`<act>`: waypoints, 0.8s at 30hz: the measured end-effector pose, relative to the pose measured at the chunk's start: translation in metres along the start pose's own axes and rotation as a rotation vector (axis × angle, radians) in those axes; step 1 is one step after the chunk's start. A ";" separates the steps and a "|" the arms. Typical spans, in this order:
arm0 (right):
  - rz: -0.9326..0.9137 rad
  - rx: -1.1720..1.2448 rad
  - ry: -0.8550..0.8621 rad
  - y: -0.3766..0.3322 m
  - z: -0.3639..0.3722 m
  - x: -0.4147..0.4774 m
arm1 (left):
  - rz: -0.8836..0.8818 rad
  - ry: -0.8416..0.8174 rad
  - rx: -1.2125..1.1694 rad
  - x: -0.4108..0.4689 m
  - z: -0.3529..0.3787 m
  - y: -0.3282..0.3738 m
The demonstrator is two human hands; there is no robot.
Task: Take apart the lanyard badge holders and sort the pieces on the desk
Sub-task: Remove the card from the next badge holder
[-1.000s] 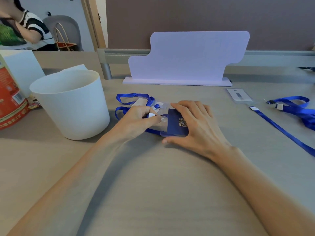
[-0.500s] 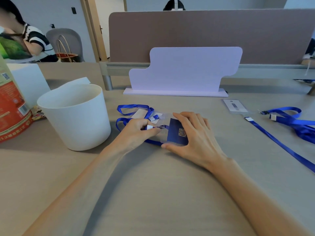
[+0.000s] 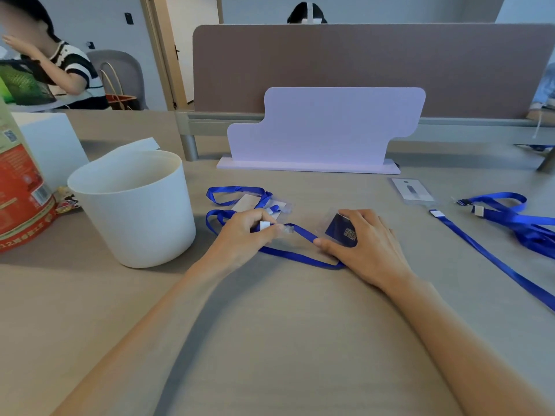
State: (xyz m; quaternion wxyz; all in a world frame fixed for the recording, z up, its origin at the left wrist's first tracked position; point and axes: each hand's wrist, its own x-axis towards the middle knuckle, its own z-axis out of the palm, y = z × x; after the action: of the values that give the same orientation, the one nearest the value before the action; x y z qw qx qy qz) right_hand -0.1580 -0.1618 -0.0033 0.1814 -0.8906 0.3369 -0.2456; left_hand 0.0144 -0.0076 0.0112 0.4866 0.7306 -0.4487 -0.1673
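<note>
Now | badge holder [image 3: 341,228] under right fingers [image 3: 357,219] | clip [image 3: 286,229] at left fingers [image 3: 270,228]

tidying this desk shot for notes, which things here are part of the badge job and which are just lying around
Part of the job:
- blue lanyard pinched in left hand
- badge holder under right hand
- spare lanyards
- empty holder

Lying about:
- white bucket
- lilac stand
- red package

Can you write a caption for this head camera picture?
Left hand pinches lanyard clip; right hand holds down badge holder.
</note>
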 end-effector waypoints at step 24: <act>-0.187 0.624 -0.142 -0.042 0.010 0.007 | 0.138 0.049 -0.053 0.006 0.010 -0.003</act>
State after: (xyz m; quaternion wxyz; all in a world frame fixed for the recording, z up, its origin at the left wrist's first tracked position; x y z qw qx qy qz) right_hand -0.1265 -0.1352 0.0109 0.4450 -0.8341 0.1490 -0.2897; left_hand 0.0125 -0.0176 0.0047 0.5272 0.6887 -0.4812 -0.1273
